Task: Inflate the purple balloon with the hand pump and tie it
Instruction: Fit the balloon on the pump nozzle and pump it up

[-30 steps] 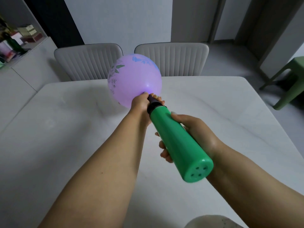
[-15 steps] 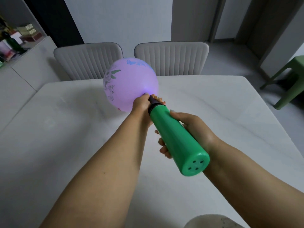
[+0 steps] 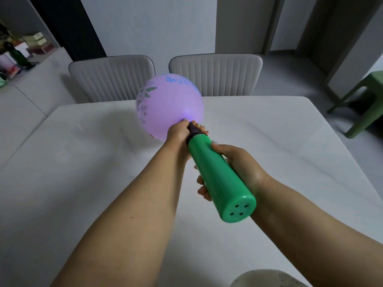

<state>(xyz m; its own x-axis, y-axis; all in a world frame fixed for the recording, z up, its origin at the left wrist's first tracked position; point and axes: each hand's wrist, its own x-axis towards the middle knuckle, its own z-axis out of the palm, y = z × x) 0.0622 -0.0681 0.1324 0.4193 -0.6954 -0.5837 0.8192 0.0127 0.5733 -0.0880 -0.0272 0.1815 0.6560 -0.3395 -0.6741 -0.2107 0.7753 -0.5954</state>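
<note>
A round, inflated purple balloon [image 3: 169, 105] with blue and green prints floats just above the white table [image 3: 83, 162], fixed on the dark nozzle of a green hand pump [image 3: 219, 179]. My left hand [image 3: 178, 134] is closed around the balloon's neck at the nozzle, so the neck itself is hidden. The pump's green barrel is gripped by my right hand [image 3: 238, 164], with its perforated end cap pointing toward me. The barrel sits pushed up close to the black collar.
Two grey ribbed chairs [image 3: 112, 77] [image 3: 215, 75] stand at the table's far edge. A green stool [image 3: 364, 104] is on the floor at the right. A sideboard with clutter [image 3: 22, 50] runs along the left wall. A pale object [image 3: 269, 279] shows at the bottom edge.
The pump barrel has slid forward toward the nozzle, and the balloon has swung slightly left and lower. Both hands keep their grips.
</note>
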